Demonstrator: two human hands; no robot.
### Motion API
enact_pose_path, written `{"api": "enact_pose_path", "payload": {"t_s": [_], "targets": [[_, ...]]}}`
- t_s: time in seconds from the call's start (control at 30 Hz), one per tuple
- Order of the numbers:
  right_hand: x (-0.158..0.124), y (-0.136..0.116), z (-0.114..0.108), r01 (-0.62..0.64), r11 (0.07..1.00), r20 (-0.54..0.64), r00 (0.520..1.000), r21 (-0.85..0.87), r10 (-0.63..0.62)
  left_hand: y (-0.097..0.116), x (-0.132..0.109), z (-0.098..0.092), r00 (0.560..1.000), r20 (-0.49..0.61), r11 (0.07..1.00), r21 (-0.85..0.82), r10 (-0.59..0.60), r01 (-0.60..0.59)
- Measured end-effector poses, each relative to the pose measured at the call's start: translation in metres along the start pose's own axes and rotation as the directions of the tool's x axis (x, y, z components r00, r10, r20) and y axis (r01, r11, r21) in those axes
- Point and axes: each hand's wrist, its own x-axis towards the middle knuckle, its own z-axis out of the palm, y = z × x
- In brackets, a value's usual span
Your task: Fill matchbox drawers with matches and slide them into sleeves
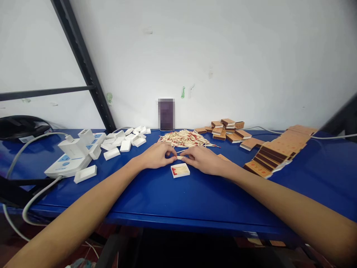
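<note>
Between my left hand (159, 155) and my right hand (199, 158) lies a small bunch of matches (180, 158). The fingers of both hands are closed on its two ends, just above the table surface. Directly in front of them, nearer to me, sits a white matchbox tray (180, 175) partly filled with matches, red heads to the left. Behind my hands spreads a large heap of loose matches (185, 138) with red tips. My fingertips partly hide the bunch.
White empty matchbox trays (125, 145) lie in a group at left, near a power strip (68, 163) with cables. Brown matchboxes (223, 128) are piled at back right, beside rows of matchbox sleeves (288, 143). A blurred dark rectangle (166, 114) leans at the wall.
</note>
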Motion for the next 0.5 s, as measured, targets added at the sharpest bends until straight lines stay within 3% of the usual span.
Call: {"api": "enact_pose_path", "payload": {"t_s": [0.2,0.5], "targets": [[0.005,0.007,0.013,0.049,0.999,-0.122,0.991,0.024,-0.045,0.011,0.0,-0.005,0.999,0.029,0.983,0.182,0.029,-0.033],[0.007,0.007,0.018,0.076,0.997,-0.148,0.986,0.032,-0.07,0.021,0.003,-0.005,0.986,0.168,0.965,0.262,-0.016,-0.029]]}}
